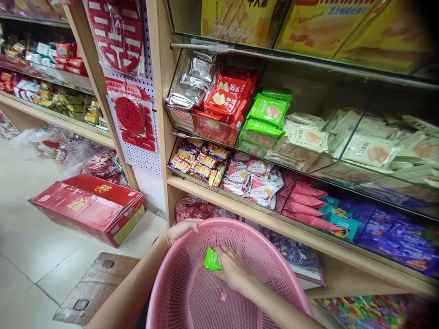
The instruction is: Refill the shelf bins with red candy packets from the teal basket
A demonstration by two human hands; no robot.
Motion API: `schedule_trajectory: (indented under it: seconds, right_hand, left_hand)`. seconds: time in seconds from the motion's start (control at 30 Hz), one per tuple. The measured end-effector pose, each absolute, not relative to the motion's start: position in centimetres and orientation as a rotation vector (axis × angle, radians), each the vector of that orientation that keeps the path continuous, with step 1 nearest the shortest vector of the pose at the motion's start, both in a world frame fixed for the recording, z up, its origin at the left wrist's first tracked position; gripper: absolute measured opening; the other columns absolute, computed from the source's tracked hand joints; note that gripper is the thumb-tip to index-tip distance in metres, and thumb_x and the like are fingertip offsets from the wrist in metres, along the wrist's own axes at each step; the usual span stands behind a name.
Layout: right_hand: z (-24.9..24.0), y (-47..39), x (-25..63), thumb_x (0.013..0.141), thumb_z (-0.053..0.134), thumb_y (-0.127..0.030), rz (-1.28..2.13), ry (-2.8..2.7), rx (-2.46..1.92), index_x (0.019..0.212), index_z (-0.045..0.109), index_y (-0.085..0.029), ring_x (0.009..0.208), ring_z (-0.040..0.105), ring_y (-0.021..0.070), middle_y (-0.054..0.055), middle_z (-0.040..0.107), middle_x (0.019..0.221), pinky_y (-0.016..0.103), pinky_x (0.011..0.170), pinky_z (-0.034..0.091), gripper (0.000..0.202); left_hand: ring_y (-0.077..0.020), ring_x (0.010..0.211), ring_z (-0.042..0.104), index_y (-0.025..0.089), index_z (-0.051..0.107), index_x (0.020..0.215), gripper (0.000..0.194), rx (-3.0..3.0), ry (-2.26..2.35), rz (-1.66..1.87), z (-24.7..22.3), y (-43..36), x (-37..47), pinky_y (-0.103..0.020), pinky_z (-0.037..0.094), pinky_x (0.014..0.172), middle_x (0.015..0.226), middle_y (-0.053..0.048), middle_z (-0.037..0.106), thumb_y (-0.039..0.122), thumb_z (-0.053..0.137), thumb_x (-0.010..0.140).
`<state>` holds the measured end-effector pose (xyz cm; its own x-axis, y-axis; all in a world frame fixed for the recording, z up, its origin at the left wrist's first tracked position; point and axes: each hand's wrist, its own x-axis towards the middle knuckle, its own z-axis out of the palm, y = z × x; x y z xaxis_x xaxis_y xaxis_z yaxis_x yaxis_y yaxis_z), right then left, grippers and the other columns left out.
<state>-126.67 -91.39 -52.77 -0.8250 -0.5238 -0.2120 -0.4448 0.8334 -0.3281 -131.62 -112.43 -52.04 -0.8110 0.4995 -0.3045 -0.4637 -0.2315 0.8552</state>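
A pink plastic basket (274, 260) with perforated walls fills the lower middle of the view. My left hand (180, 230) grips its rim at the far left, fingers curled over the edge. Inside the basket, my right hand (230, 266) holds a bright green snack packet (212, 259) by its right side, above the basket's floor. Similar green packets (269, 109) lie stacked on the shelf ahead, between red packets (228, 93) and pale cream packets (305, 135).
Below that shelf, a lower tier holds small gold-and-blue packets (202, 162), white-and-pink packets (254, 178), and purple packets (401, 233). Clear panels front both tiers. A red carton (89, 205) and a wooden-looking board (98, 285) are on the tiled floor at left.
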Motion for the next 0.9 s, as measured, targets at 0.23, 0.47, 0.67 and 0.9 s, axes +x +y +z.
schedule_trajectory:
  seconds: [0.23,0.47,0.67,0.9]
  right_hand:
    - [-52.0,-89.0,-127.5,0.067,0.061,-0.022,-0.364,2.751,-0.828,0.116,0.045,-0.021,0.104,0.045,0.0245,0.007,0.053,0.111,0.037,0.089,0.032,0.052]
    - [-51.9,-89.2,-127.9,0.066,0.062,-0.027,-0.294,2.81,-0.818,0.096,0.054,-0.021,0.097,0.047,0.0248,0.007,0.053,0.1,0.036,0.081,0.036,0.032]
    - [-53.5,-88.9,-128.5,0.065,0.062,-0.027,-0.416,2.829,-0.864,0.11,0.048,-0.024,0.1,0.046,0.0252,0.005,0.053,0.104,0.038,0.085,0.034,0.047]
    - [-55.4,-89.6,-129.5,0.064,0.063,-0.024,-0.353,2.874,-0.786,0.12,0.044,-0.024,0.101,0.049,0.0296,0.008,0.055,0.11,0.043,0.086,0.037,0.06]
  left_hand:
    - [-0.0146,0.063,0.058,0.015,0.057,0.108,0.054,0.006,1.408,2.099,-51.4,-112.4,-130.9,-0.024,0.044,0.059,0.078,-0.002,0.066,0.009,0.045,0.056]
    - [-0.0128,0.053,0.054,0.015,0.058,0.104,0.052,-0.171,1.54,2.062,-49.7,-112.8,-130.8,-0.025,0.044,0.053,0.068,-0.001,0.062,0.01,0.047,0.053]
    - [-0.011,0.048,0.051,0.014,0.059,0.102,0.052,-0.133,1.517,2.087,-49.1,-112.7,-131.2,-0.023,0.043,0.049,0.071,-0.002,0.064,0.011,0.046,0.051]
    - [-0.0181,0.069,0.061,0.019,0.061,0.098,0.042,-0.054,1.399,2.145,-49.4,-112.4,-131.1,-0.025,0.045,0.061,0.079,0.0,0.067,0.014,0.052,0.057]
